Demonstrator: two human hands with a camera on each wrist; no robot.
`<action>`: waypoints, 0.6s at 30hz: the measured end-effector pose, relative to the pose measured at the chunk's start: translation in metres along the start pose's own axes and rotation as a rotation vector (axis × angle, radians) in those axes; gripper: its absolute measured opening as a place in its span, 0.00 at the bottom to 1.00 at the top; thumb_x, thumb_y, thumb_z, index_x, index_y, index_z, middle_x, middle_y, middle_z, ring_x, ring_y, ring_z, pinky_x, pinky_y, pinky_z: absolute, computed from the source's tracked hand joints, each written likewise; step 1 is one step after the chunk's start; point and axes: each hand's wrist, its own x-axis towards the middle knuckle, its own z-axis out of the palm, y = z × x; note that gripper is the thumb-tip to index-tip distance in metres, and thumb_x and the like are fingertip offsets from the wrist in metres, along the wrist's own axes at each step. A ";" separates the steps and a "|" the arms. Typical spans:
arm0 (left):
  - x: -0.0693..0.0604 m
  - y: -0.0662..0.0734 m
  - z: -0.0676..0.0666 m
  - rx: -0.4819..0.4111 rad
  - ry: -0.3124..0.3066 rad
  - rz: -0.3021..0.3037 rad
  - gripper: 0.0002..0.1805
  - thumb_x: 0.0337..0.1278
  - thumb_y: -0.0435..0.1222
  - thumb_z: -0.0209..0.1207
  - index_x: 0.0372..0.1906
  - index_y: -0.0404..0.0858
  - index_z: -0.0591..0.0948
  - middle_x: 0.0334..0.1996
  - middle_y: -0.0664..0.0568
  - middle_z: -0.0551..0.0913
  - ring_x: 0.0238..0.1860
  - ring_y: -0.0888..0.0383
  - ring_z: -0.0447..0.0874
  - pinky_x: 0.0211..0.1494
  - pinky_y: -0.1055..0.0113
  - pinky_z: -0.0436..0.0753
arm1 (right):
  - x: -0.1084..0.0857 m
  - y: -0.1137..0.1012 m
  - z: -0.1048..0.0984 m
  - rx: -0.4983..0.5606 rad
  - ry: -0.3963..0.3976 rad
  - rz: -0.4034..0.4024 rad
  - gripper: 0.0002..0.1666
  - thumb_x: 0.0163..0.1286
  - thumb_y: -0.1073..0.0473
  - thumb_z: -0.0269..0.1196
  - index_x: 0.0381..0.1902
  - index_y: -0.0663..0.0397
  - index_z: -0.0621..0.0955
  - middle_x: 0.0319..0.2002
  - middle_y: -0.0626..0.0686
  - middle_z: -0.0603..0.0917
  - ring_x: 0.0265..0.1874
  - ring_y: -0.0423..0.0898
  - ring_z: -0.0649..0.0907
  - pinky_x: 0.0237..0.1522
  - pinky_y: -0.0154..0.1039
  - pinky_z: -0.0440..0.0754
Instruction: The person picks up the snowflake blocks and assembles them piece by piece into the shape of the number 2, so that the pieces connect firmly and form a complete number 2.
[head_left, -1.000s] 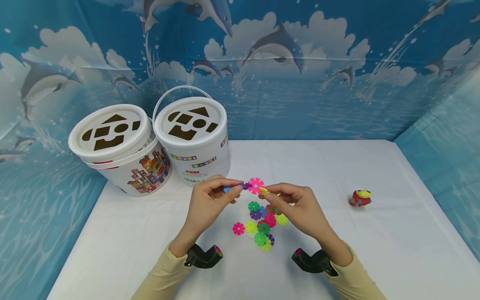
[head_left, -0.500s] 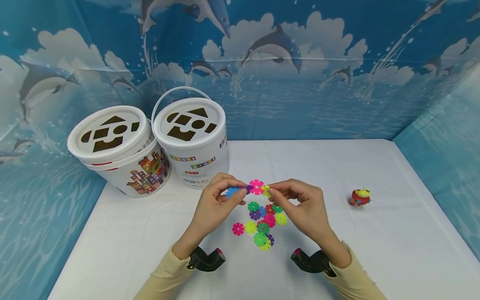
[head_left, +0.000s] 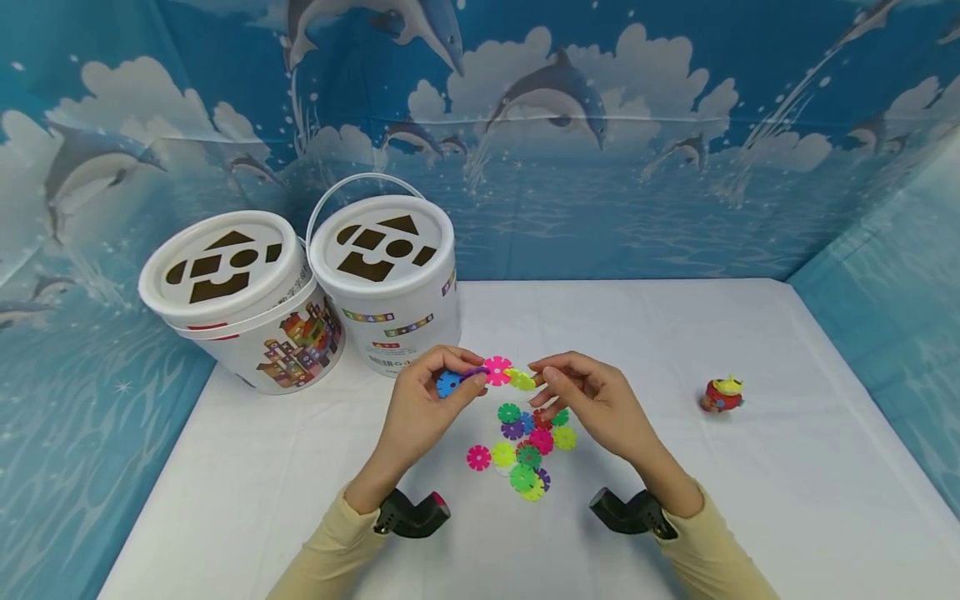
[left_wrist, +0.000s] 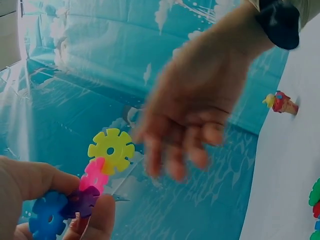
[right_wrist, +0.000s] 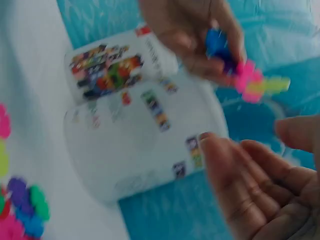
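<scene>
My left hand (head_left: 427, 400) pinches a chain of joined notched discs at its purple disc (left_wrist: 82, 202). In the chain a blue disc (head_left: 449, 384) sits at the left end, then the purple one, a pink disc (head_left: 497, 371) and a yellow disc (head_left: 522, 380) at the right end. Just right of the yellow disc, my right hand (head_left: 600, 404) holds nothing, its fingers parted and loosely bent; the right wrist view shows a gap between them and the chain. Below both hands, loose discs (head_left: 541, 441) of several colours lie on the white table (head_left: 675, 333).
Two white buckets with shape-cut lids, one (head_left: 240, 308) at the back left and one (head_left: 382, 283) beside it, stand behind my left hand. A small red and yellow toy (head_left: 722, 395) is on the right of the table. A blue dolphin-print cloth (head_left: 585, 217) hangs behind.
My right hand has let go of the yellow disc and drawn slightly away to the right. The chain in my left hand has shifted a little left, and its blue disc shows more fully.
</scene>
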 end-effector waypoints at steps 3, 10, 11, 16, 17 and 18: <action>0.001 0.001 -0.001 0.000 0.005 -0.007 0.05 0.55 0.23 0.61 0.35 0.27 0.76 0.44 0.40 0.78 0.41 0.46 0.82 0.45 0.58 0.82 | 0.002 0.023 -0.008 -0.146 -0.031 0.133 0.12 0.71 0.59 0.59 0.48 0.59 0.80 0.36 0.52 0.84 0.33 0.50 0.84 0.33 0.45 0.84; 0.000 0.005 -0.003 -0.031 0.023 -0.028 0.05 0.57 0.25 0.61 0.34 0.28 0.76 0.46 0.41 0.79 0.43 0.45 0.82 0.47 0.58 0.82 | -0.001 0.073 -0.020 -0.559 -0.139 0.265 0.17 0.60 0.56 0.69 0.43 0.61 0.81 0.38 0.52 0.79 0.34 0.47 0.75 0.35 0.40 0.76; 0.000 0.005 -0.003 -0.038 0.024 -0.030 0.05 0.58 0.25 0.60 0.34 0.28 0.75 0.46 0.41 0.79 0.42 0.44 0.82 0.47 0.58 0.82 | -0.001 0.078 -0.021 -0.582 -0.157 0.277 0.18 0.58 0.56 0.70 0.43 0.61 0.81 0.37 0.52 0.77 0.33 0.46 0.74 0.34 0.40 0.75; 0.000 0.007 -0.004 -0.056 0.040 -0.019 0.04 0.59 0.25 0.59 0.34 0.26 0.75 0.46 0.40 0.79 0.39 0.38 0.82 0.44 0.57 0.83 | -0.003 0.089 -0.023 -0.613 -0.184 0.274 0.15 0.55 0.61 0.71 0.38 0.61 0.80 0.30 0.51 0.73 0.28 0.45 0.70 0.29 0.38 0.71; 0.000 0.007 -0.004 -0.060 0.044 -0.014 0.04 0.59 0.25 0.59 0.34 0.26 0.75 0.45 0.40 0.79 0.38 0.37 0.81 0.44 0.57 0.83 | -0.004 0.090 -0.024 -0.608 -0.182 0.269 0.14 0.55 0.62 0.71 0.37 0.61 0.79 0.29 0.51 0.72 0.27 0.44 0.70 0.28 0.38 0.70; 0.000 0.008 -0.004 -0.061 0.049 -0.009 0.04 0.59 0.25 0.58 0.34 0.26 0.75 0.45 0.40 0.79 0.38 0.37 0.81 0.44 0.57 0.83 | -0.004 0.090 -0.024 -0.604 -0.180 0.264 0.13 0.56 0.63 0.71 0.36 0.61 0.79 0.28 0.50 0.72 0.26 0.44 0.70 0.27 0.38 0.70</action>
